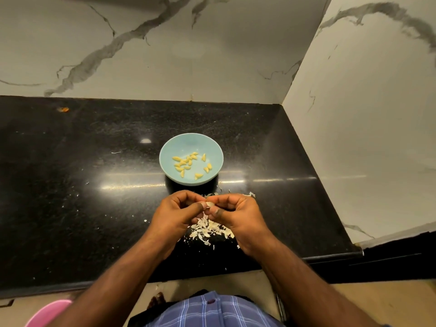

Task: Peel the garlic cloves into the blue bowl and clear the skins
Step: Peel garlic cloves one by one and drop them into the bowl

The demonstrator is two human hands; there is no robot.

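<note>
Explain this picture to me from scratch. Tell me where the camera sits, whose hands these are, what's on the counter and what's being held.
There is no machine here: a person wears one wide-angle camera on the head, looking down at their own two bare hands. The left hand and right hand meet over a black counter and pinch a garlic clove between their fingertips, apparently peeling it. Behind the hands stands a blue bowl holding the yellowish peeled cloves. Under and around the hands lies a pile of pale garlic skins, not yet cleared. Marble-patterned walls stand behind and to the right.
</note>
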